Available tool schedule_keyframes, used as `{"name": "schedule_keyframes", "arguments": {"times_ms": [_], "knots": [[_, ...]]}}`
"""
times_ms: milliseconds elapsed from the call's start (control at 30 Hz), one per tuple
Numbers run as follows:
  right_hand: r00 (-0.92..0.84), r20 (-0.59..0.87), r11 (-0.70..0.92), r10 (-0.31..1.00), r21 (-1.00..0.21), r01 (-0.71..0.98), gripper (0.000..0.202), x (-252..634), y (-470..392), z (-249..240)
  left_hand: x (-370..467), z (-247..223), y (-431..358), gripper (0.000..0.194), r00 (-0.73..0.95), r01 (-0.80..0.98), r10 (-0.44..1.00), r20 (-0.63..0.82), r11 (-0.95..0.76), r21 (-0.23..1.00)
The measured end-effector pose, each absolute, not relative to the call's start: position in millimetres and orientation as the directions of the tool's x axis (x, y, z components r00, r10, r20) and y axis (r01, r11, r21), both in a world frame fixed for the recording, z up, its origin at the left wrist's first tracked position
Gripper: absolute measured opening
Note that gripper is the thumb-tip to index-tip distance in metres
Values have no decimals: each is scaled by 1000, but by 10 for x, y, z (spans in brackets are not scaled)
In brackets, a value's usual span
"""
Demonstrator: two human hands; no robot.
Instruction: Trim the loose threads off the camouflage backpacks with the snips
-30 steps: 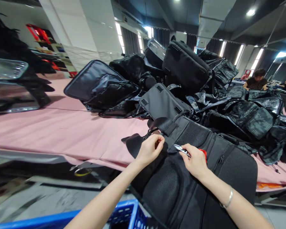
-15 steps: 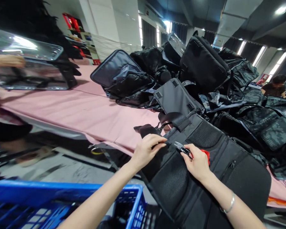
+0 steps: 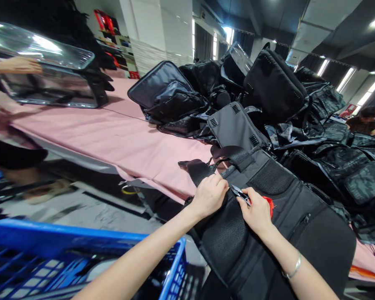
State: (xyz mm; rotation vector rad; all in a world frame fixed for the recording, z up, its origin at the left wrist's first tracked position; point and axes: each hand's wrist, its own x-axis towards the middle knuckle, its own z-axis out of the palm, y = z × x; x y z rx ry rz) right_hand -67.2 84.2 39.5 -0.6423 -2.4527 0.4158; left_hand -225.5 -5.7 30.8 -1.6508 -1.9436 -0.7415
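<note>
A black backpack (image 3: 278,208) with mesh panels lies at the near edge of the pink table, its straps toward the left. My left hand (image 3: 211,193) is closed over the strap area at its upper left; what the fingers pinch is hidden. Just to the right, my right hand (image 3: 258,208) grips small thread snips (image 3: 240,193), the blades pointing up and left toward my left fingers. Something red (image 3: 270,205) shows behind my right hand.
More black and camouflage bags (image 3: 271,87) are heaped behind the backpack on the pink table (image 3: 112,133). A blue crate (image 3: 81,233) stands at the lower left. Another person's hand (image 3: 21,65) touches a clear-windowed bag (image 3: 53,87) at the far left.
My left hand has moved slightly right, closer to the snips, and its fingers have turned more closed. The view has shifted a little, moving the surroundings rightward.
</note>
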Motion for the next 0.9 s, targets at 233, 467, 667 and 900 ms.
{"name": "schedule_keyframes", "arguments": {"times_ms": [233, 467, 667, 900], "knots": [[-760, 466, 877, 454, -384, 289, 15, -728, 823, 363, -2291, 322, -64, 18, -205, 969, 697, 687, 46, 243], [-768, 479, 899, 425, -320, 298, 18, -769, 827, 299, -2322, 307, -55, 17, -191, 969, 732, 654, 36, 242], [-752, 501, 887, 429, -393, 244, 15, -787, 854, 301, -2269, 373, -74, 18, -259, 931, 710, 655, 4, 364], [-632, 531, 726, 564, -684, 73, 14, -265, 754, 413, -2580, 68, -604, 26, -727, 644, 411, 550, 133, 753]]}}
